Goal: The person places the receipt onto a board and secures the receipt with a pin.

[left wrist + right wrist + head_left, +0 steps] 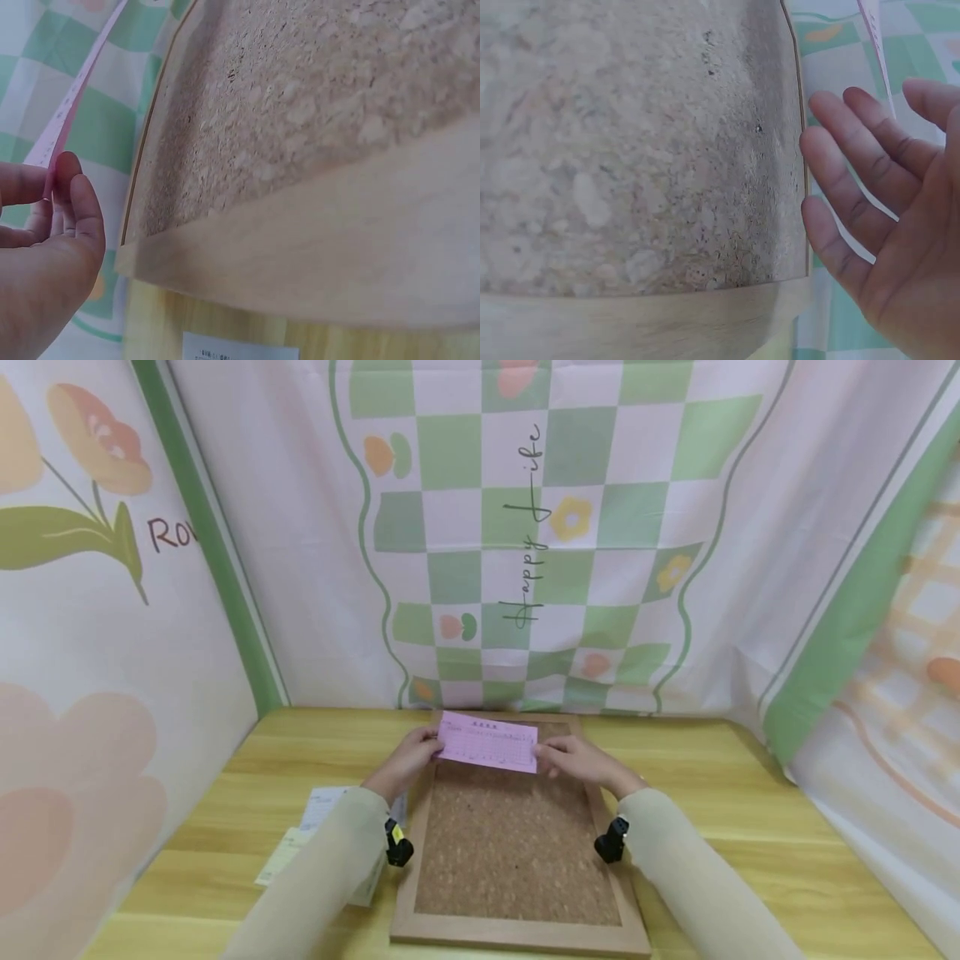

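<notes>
A pink printed slip of paper (489,742) is held up over the far end of a wood-framed cork board (517,843). My left hand (408,758) pinches the slip's left edge between thumb and fingers, as the left wrist view shows close up. At the opposite edge, my right hand (573,758) has its fingertips at the paper. The right wrist view shows that hand's fingers (847,172) spread and gently bent, with a small gap between thumb and index finger where the pink edge passes.
Left of the board lie several paper slips, among them a pale yellow one (281,857) and a white one (321,806), partly hidden by my left sleeve. A wooden table (720,777) carries everything, and a checked curtain (525,527) hangs behind.
</notes>
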`<state>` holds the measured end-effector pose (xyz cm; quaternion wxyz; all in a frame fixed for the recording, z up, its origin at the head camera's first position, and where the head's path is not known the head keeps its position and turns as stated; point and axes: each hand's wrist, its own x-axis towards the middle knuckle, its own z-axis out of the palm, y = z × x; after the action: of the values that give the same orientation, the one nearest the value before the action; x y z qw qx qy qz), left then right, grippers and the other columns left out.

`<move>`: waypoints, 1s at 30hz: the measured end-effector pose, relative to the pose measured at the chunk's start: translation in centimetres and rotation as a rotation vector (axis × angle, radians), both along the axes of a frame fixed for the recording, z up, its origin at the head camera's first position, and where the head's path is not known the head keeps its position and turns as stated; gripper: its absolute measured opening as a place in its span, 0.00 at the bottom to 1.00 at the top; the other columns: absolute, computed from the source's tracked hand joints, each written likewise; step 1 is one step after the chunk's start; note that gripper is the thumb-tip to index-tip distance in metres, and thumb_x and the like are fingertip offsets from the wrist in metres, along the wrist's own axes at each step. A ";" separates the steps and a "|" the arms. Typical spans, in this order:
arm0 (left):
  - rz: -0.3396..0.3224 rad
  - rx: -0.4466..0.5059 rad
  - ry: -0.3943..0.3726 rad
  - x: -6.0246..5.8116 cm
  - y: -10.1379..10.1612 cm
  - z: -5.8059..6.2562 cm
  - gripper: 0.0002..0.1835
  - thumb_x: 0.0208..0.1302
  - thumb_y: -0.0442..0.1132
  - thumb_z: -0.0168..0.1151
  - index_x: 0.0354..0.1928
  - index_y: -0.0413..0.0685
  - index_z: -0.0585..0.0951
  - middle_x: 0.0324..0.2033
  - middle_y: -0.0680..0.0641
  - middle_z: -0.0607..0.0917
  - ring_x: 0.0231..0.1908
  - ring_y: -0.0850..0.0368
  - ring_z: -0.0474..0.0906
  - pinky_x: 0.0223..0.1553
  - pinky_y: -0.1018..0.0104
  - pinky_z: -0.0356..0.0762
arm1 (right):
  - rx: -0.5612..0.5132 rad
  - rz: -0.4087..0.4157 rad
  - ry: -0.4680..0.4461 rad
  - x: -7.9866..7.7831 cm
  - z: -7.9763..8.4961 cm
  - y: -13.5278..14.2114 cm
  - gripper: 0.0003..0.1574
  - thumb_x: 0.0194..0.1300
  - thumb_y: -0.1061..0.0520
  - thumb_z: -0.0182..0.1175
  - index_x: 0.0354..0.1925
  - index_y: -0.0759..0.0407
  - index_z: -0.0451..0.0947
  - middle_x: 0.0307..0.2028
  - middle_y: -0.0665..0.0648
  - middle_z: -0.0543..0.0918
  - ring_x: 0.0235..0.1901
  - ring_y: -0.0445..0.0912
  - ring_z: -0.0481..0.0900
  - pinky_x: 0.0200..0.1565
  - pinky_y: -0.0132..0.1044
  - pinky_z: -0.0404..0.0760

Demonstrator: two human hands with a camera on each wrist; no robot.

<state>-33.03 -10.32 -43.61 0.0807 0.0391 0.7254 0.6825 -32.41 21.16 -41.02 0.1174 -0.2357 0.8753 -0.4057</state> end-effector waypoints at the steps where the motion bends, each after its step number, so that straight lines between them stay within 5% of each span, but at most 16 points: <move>1: 0.003 0.001 0.000 0.0 0.1 0.0 0.21 0.75 0.28 0.45 0.65 0.24 0.66 0.51 0.35 0.76 0.47 0.52 0.74 0.58 0.50 0.71 | -0.011 -0.006 -0.012 -0.1 0.0 0.0 0.26 0.79 0.48 0.49 0.57 0.68 0.78 0.45 0.61 0.85 0.42 0.56 0.84 0.51 0.55 0.78; 14: 0.034 0.001 -0.015 -0.4 1.0 -0.3 0.16 0.73 0.30 0.52 0.59 0.28 0.71 0.49 0.39 0.77 0.45 0.54 0.76 0.55 0.54 0.75 | -0.051 -0.043 -0.049 -1.1 -0.2 0.8 0.21 0.78 0.50 0.52 0.47 0.66 0.82 0.46 0.60 0.84 0.42 0.57 0.84 0.51 0.56 0.78; 23: 0.049 -0.225 0.046 0.0 1.1 0.1 0.15 0.71 0.39 0.61 0.52 0.35 0.81 0.39 0.45 0.83 0.38 0.54 0.79 0.43 0.60 0.79 | -0.026 -0.087 -0.062 -1.5 -0.4 1.4 0.20 0.78 0.50 0.52 0.44 0.66 0.81 0.38 0.58 0.85 0.37 0.53 0.83 0.40 0.44 0.80; 30: 0.032 -0.291 0.049 0.3 1.2 0.3 0.12 0.69 0.40 0.61 0.46 0.37 0.84 0.28 0.49 0.82 0.30 0.56 0.76 0.31 0.63 0.76 | 0.006 -0.136 -0.104 -1.5 -0.7 1.4 0.19 0.77 0.51 0.52 0.36 0.64 0.80 0.30 0.58 0.82 0.30 0.49 0.79 0.27 0.36 0.72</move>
<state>-32.75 -9.15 -43.32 0.0571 0.0320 0.8189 0.5701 -33.86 22.60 -41.69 0.1356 -0.1542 0.8831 -0.4219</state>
